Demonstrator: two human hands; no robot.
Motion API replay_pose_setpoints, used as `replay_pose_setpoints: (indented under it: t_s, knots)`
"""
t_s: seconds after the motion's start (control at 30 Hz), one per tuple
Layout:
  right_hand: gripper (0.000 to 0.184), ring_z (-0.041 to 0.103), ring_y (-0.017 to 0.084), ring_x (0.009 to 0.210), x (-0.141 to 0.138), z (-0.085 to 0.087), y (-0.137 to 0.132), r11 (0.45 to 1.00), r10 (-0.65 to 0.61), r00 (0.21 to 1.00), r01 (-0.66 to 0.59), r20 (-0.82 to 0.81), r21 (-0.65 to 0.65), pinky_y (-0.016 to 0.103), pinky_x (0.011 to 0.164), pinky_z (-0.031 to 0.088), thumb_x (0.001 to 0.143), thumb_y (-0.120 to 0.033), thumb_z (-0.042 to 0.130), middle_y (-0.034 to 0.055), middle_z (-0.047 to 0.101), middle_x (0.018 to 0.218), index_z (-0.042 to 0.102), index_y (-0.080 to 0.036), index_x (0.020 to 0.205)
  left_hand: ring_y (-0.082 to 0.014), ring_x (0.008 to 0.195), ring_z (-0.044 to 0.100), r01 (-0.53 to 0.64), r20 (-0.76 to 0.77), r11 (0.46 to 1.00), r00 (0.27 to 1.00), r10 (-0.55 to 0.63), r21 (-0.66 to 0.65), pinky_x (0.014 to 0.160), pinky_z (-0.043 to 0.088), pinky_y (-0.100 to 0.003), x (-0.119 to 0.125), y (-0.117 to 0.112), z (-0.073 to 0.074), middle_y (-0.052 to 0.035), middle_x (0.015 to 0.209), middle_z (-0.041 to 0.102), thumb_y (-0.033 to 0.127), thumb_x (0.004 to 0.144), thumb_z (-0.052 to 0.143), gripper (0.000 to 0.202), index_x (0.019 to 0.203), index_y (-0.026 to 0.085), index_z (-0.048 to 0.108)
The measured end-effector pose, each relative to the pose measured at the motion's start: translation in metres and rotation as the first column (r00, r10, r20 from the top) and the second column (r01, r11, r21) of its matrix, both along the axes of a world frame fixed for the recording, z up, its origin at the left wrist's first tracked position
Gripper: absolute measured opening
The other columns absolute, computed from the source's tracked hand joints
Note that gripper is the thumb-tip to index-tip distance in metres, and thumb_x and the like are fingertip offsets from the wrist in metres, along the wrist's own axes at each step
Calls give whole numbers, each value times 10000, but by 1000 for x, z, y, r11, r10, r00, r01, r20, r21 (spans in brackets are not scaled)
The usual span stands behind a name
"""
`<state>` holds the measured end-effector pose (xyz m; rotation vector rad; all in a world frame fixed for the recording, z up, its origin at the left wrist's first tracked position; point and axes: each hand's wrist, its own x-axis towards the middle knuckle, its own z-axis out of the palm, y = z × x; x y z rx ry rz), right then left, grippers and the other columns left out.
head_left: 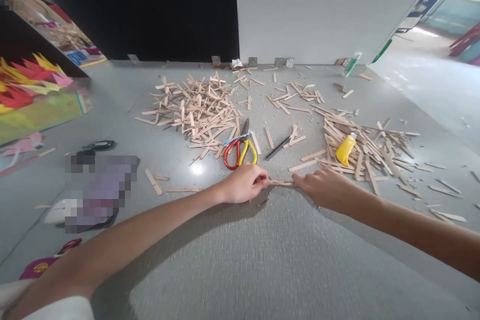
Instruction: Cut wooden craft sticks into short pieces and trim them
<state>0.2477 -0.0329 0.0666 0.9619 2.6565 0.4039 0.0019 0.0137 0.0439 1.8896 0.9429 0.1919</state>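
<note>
My left hand (pixel 244 183) and my right hand (pixel 323 188) both pinch the ends of one thin wooden stick (pixel 280 183), held flat just above the grey floor (pixel 262 260). Both hands have their fingers closed. Red and yellow scissors (pixel 239 151) lie just beyond my left hand. A black pen (pixel 278 148) lies to the right of the scissors. A yellow glue bottle (pixel 345 149) rests on the right pile of sticks (pixel 363 147). A larger pile of sticks (pixel 195 107) lies further back on the left.
Loose sticks are scattered across the floor up to the white wall (pixel 318 10) and black panel (pixel 142 10). Coloured paper craft (pixel 30 85) sits at the far left. A white computer mouse (pixel 56 211) and a blurred object (pixel 99 190) lie at the left.
</note>
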Motion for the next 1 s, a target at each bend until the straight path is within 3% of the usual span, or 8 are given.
replay_pose_setpoints:
  t_s: [0.2, 0.33, 0.47, 0.57, 0.63, 0.77, 0.9, 1.0]
  knots:
    - [286, 496, 142, 410, -30, 9, -30, 959, -208, 978, 208, -20, 193, 288, 453, 156, 872, 70, 512, 1, 563, 540, 580, -191, 778, -117, 448, 531, -24, 29, 998, 999, 23, 53, 541, 364, -229, -3, -2, -5, 56, 506, 526, 212, 985, 559, 322, 665, 210, 525]
    - [239, 525, 131, 415, -15, 7, -5, 995, -98, 995, 97, 20, 33, 296, 477, 223, 887, 52, 566, -17, 606, 565, 607, -180, 851, -113, 476, 469, -31, 24, 994, 999, 29, 102, 556, 329, -245, -2, -2, -9, 50, 519, 521, 187, 960, 576, 317, 646, 204, 532]
    - [236, 585, 130, 451, -8, 15, 19, 997, -32, 991, 41, 126, -67, 297, 475, 176, 862, 79, 618, -22, 653, 596, 644, -153, 898, -118, 514, 446, -34, 19, 989, 999, 31, 146, 570, 302, -258, 0, -2, -9, 42, 537, 514, 180, 957, 572, 329, 631, 201, 526]
    - [262, 599, 143, 457, -25, 23, 7, 994, -57, 984, 71, 168, -78, 295, 456, 166, 838, 108, 612, -2, 660, 600, 666, -147, 868, -121, 530, 439, -29, 18, 984, 999, 26, 174, 576, 303, -260, 0, -3, -7, 39, 544, 513, 184, 951, 564, 317, 636, 198, 538]
    - [288, 604, 150, 455, -37, 25, -7, 984, -159, 965, 171, 209, -40, 279, 433, 174, 814, 128, 592, 20, 650, 594, 655, -153, 790, -122, 540, 430, -24, 17, 981, 1000, 21, 190, 579, 297, -262, 0, -4, -6, 37, 546, 510, 201, 945, 572, 315, 632, 197, 542]
    - [208, 549, 134, 437, -36, 18, -15, 984, -164, 981, 170, 100, -54, 264, 449, 211, 926, 20, 595, 11, 603, 580, 652, -153, 825, -122, 520, 418, -31, 8, 980, 1000, 30, 195, 585, 289, -269, 0, -4, -6, 45, 522, 488, 210, 948, 576, 335, 619, 201, 517]
    - [118, 416, 100, 388, -13, 7, 5, 988, -127, 992, 129, 23, -86, 270, 479, 224, 1036, -138, 588, -43, 544, 538, 650, -142, 935, -127, 525, 443, -61, -7, 981, 998, 63, 187, 616, 305, -272, 2, -2, -7, 49, 531, 491, 156, 965, 574, 342, 630, 200, 519]
    - [92, 399, 88, 391, -3, 6, 19, 990, -88, 996, 87, 0, -111, 260, 495, 235, 1047, -186, 623, -57, 551, 549, 647, -136, 972, -129, 547, 450, -65, -16, 979, 997, 70, 191, 633, 311, -272, 3, -2, -7, 48, 545, 500, 132, 963, 613, 352, 626, 194, 530]
